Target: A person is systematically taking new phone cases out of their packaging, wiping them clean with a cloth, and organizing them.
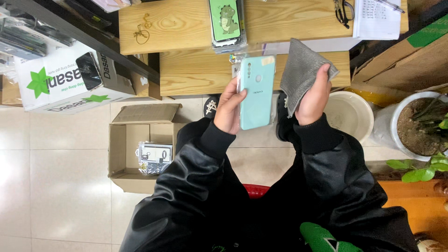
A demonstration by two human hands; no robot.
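your left hand [229,109] is wrapped around the edge of a mint-green phone case [257,92], fingers curled onto its left side, holding it upright in front of you with the back and its camera cutout facing up at you. a bit of clear plastic wrap shows along its left edge. your right hand [313,95] is closed on a grey cloth [299,72], thumb pinching it, the cloth fanning up just beside the case's right edge. both hands hang above the floor, in front of the low wooden shelf [196,72]. on the upper wooden board sits a stack of packaged cases with a green dinosaur case [225,19] on top, a pair of glasses [344,11] and a sheet of paper [376,18] further right. down left, an open cardboard box [122,154] on the tiled floor holds more wrapped cases. a white bucket [350,114] stands just right of your right wrist, a potted plant [422,126] beyond it.
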